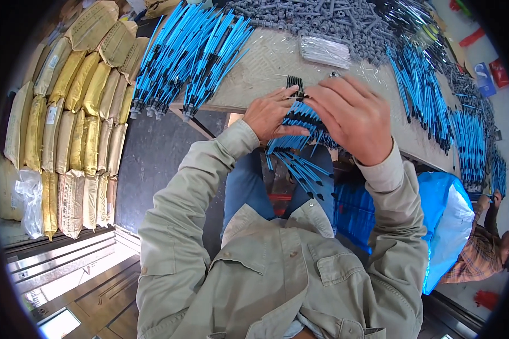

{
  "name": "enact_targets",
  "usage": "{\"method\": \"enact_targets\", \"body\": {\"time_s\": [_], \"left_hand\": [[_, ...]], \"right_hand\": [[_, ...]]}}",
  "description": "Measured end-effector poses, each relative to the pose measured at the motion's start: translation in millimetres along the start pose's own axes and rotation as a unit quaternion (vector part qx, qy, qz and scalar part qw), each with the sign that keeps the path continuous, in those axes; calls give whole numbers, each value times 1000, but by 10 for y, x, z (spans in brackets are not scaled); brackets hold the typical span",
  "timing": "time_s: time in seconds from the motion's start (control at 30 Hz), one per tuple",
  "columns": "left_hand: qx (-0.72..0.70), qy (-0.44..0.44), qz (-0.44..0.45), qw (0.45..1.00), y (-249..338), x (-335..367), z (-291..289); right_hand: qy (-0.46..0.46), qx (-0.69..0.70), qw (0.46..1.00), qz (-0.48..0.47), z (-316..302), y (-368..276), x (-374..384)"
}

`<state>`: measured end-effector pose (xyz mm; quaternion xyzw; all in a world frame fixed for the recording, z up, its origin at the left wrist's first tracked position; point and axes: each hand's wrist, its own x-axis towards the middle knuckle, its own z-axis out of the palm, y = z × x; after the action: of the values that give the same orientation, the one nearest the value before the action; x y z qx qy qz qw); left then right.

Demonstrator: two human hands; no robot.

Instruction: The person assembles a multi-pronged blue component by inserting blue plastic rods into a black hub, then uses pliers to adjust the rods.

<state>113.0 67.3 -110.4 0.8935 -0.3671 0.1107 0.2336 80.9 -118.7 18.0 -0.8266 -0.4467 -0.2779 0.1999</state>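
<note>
My left hand is stretched out at the table's near edge, thumb apart from the fingers. Its fingertips touch a row of thin black pieces at the edge. To its right, my right hand is closed, thumb and fingers drawn together by the same black row; whatever is in its pinch is hidden. Below both hands are thin blue rods with black ends, partly covered by the fingers. More loose blue rods fan out over my lap.
On the table lie bundles of blue rods, a heap of grey plastic parts and a packet of thin clear sticks. More blue rods lie at the right. Stacked sacks stand left, a blue bag right, near another person's sleeve.
</note>
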Motion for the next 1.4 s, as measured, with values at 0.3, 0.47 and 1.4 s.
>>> {"method": "enact_targets", "body": {"time_s": [0.3, 0.47, 1.4], "left_hand": [[-38, 52, 49, 997, -54, 67, 58], [-9, 50, 100, 994, -200, 4, 146], [-555, -132, -168, 804, 1071, -765, 1355]], "right_hand": [[96, 305, 892, 318, 716, 190, -1067], [6, 576, 767, 281, 995, 282, -660], [28, 665, 547, 508, 573, -211, -1571]]}}
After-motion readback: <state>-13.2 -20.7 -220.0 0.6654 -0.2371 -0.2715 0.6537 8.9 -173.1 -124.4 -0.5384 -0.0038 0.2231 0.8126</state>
